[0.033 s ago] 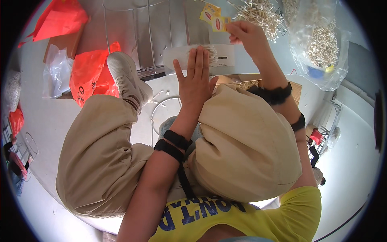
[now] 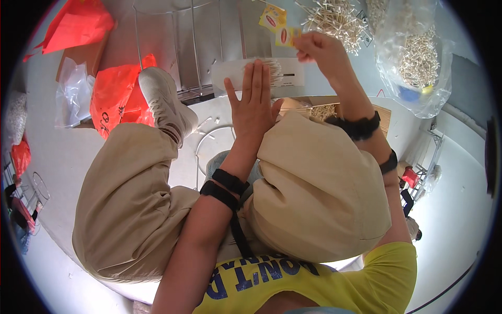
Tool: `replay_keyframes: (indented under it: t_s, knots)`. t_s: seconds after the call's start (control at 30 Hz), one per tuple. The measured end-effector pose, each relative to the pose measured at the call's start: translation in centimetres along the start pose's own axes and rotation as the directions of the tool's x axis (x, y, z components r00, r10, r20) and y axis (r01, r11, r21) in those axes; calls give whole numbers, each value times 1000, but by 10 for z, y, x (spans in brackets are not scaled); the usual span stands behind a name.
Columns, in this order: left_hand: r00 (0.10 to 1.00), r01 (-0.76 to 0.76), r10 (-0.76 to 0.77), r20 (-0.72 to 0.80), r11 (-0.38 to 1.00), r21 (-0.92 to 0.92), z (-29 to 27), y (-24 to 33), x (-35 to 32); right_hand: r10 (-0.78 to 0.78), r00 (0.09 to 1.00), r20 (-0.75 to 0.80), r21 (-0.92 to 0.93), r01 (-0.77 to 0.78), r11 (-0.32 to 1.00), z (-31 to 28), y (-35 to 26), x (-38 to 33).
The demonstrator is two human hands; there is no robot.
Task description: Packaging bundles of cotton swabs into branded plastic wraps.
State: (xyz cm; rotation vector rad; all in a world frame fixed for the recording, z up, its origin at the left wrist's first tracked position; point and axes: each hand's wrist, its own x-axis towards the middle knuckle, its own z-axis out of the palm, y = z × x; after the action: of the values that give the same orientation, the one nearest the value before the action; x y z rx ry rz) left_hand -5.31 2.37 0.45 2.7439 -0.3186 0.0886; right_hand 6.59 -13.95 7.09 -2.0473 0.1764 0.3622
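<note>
Pinched between the thumb and fingertips of the right hand (image 2: 320,49) is a small yellow paper label with a red oval mark (image 2: 286,36), held up above the raised right knee. Flat and open, the left hand (image 2: 253,102) lies with its fingers straight and close together on a clear plastic packet of pale thin sticks with a white card backing (image 2: 285,75); the packet shows only past the fingertips, its sticks bunched at one end and its white strip running toward the right hand. The label hangs just above that packet, near but apart from it. A second yellow label (image 2: 272,19) lies a little further up, beside a loose heap of pale sticks (image 2: 334,21).
</note>
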Motion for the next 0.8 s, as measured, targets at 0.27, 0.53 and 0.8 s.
replay_keyframes:
  t_s: [0.27,0.53,0.8]
  knots:
    - [978,114,-124,-170,991,-69,0,-12,-8,233,954,189,-34,-230,973,4,-12,-39]
    - [988,101,-102,-119,995,-18,4,-13,-12,350,888,298,-153,-317,936,11,-16,-33]
    - [991,102,-101,-90,995,0,3,-10,-11,329,894,305,-150,-296,943,15,-18,-34]
